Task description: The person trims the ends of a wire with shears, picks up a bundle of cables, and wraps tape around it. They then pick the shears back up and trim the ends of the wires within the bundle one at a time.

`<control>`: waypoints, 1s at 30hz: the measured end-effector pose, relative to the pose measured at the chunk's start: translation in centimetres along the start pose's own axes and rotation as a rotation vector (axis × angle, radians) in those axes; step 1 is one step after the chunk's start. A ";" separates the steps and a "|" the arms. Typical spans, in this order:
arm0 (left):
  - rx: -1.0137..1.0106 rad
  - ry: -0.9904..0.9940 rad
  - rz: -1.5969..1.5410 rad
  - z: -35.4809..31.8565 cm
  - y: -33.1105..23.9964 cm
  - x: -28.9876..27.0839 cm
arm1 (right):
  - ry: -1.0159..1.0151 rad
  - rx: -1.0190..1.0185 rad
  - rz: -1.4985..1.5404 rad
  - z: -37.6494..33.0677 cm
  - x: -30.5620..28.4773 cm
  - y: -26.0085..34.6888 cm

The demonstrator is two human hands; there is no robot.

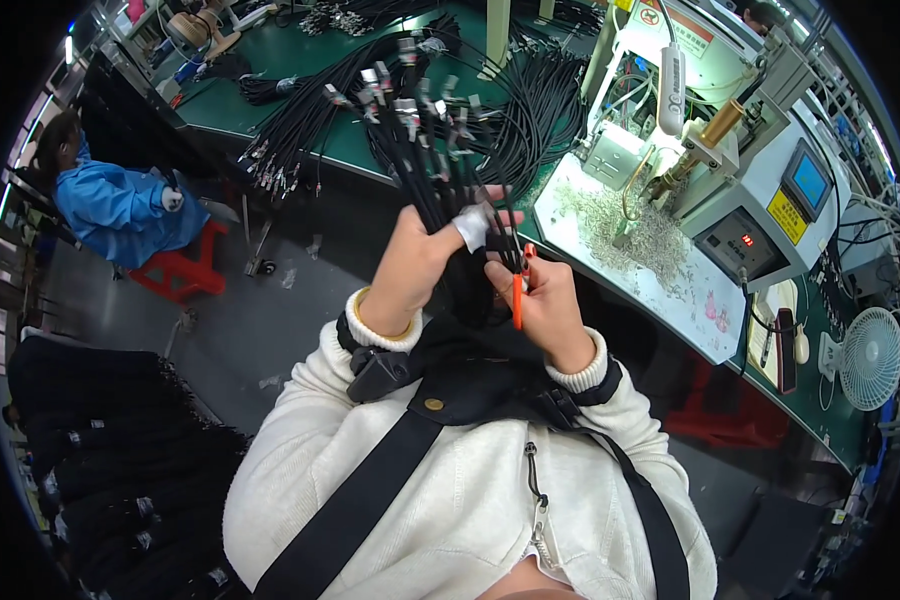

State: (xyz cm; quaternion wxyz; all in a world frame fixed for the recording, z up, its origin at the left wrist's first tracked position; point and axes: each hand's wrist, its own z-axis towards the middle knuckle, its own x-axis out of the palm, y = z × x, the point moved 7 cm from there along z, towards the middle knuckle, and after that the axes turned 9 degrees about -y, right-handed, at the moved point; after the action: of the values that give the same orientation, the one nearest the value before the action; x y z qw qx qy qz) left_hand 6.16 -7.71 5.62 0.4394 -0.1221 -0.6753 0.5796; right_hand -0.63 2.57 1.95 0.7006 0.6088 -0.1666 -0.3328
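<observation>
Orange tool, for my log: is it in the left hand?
No, the right hand holds the orange tool; the left hand holds cables.

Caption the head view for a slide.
Left hand holding a bundle of black cables, right hand gripping an orange-handled tool.

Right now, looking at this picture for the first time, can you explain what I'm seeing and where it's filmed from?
One camera, worn on a person's head, looks down; its fisheye lens bends straight edges. There's no robot arm: the grips are two bare hands. The left hand, its thumb wrapped in white, holds a bundle of black cables with metallic ends. The right hand holds an orange-handled tool, its exact type unclear. On the green table ahead lie more black cables. To the right, a machine with a blue screen stands by a heap of small metallic bits. At left sits a co-worker in blue.
</observation>
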 end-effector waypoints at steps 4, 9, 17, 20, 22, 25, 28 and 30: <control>0.024 -0.151 0.175 0.7 -2.1 -4.1 | -0.127 0.098 0.206 -0.2 -1.2 0.8; 0.053 0.126 0.286 -0.3 0.6 0.3 | -0.116 0.066 0.197 0.0 -0.9 -0.5; 0.008 -0.037 0.087 -0.4 1.6 -0.6 | -0.012 -0.005 0.009 -0.6 -0.6 -0.4; -0.073 -0.045 -0.018 -0.4 1.0 0.6 | 0.100 -0.049 -0.143 -0.6 0.3 -0.5; -0.055 -0.013 -0.003 0.1 1.4 0.1 | 0.153 -0.071 -0.218 -0.5 0.5 -0.4; -0.014 0.048 0.021 2.1 2.4 -1.2 | 0.359 0.050 -0.405 -0.6 0.9 -1.3; -0.087 -0.147 0.001 6.0 5.3 -4.4 | 0.151 0.092 -0.307 -0.1 -0.7 -1.9; -0.010 -0.142 0.253 8.0 7.6 -5.6 | 0.043 0.113 -0.259 0.2 -1.7 -2.5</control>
State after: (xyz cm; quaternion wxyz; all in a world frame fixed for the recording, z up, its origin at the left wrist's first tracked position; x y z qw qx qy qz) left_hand 0.97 -14.62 -3.22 0.3134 -0.1671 -0.6866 0.6344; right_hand -2.67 3.47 -0.09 0.6198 0.6707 -0.0902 -0.3972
